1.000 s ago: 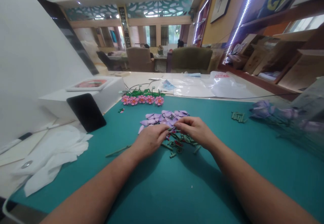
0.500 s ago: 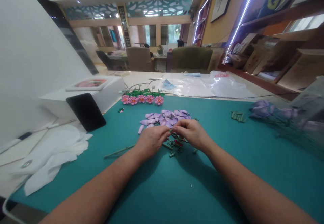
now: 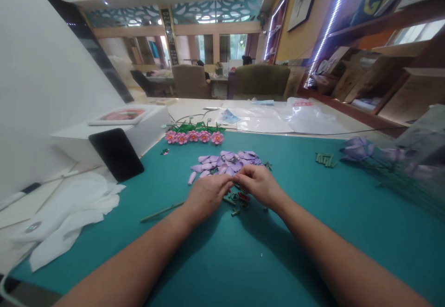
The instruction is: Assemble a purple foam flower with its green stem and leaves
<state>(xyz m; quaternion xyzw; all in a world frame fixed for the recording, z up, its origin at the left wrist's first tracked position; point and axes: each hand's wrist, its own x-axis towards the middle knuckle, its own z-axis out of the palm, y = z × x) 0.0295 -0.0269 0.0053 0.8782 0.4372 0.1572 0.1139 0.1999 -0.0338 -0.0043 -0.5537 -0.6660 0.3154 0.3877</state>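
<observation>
My left hand (image 3: 209, 195) and my right hand (image 3: 259, 184) meet at their fingertips over the green mat (image 3: 215, 270). Both are closed in a pinch; whatever lies between the fingers is too small and hidden to name. Just beyond them is a pile of light purple petal pieces (image 3: 227, 159). Small green and red parts (image 3: 242, 199) lie beneath and beside my right fingers. A long green stem (image 3: 162, 211) rests on the mat by my left wrist, partly covered by it.
Pink flowers (image 3: 193, 136) lie in a row at the back. A black tablet-like object (image 3: 116, 154) leans on a white box (image 3: 153, 122) at left, near white crumpled sheets (image 3: 76, 209). Short green pieces (image 3: 325, 159) and purple flowers (image 3: 358, 149) are at right.
Both hands stay together, with the right fingertips slightly nearer the left ones. The small green bit seen between them earlier is now hidden. The whole view has shifted slightly.
</observation>
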